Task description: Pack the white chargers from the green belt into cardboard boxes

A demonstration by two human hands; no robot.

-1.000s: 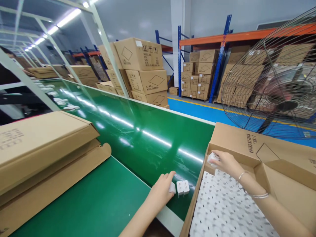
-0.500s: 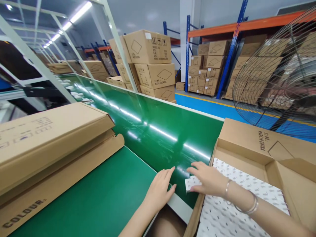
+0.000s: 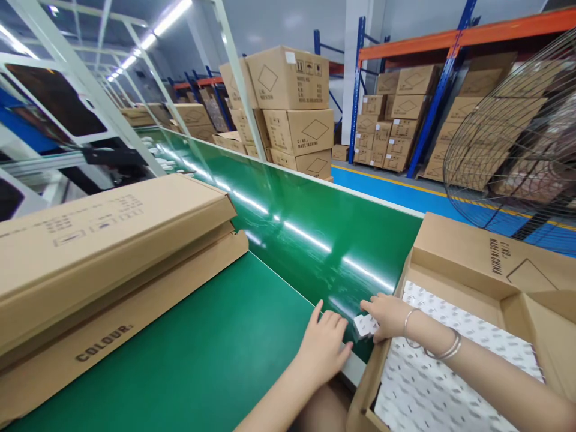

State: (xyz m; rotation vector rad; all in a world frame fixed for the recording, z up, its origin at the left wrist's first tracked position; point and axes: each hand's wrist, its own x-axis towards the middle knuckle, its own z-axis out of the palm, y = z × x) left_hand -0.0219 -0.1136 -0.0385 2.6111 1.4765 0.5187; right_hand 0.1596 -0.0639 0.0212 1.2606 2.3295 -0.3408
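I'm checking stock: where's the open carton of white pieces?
The open carton is at lower right in the head view, beside the green belt and the right hand.

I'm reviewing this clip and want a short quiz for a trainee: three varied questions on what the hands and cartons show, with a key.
1. Which hand is at the loose white pieces?
2. True or false: the left hand is inside the open carton on the right.
3. Fill in the blank: the carton at left has the word ____ in large dark capitals along its lower flap.

Key
1. The right hand.
2. False; it is outside, left of the right hand.
3. COLOUR.
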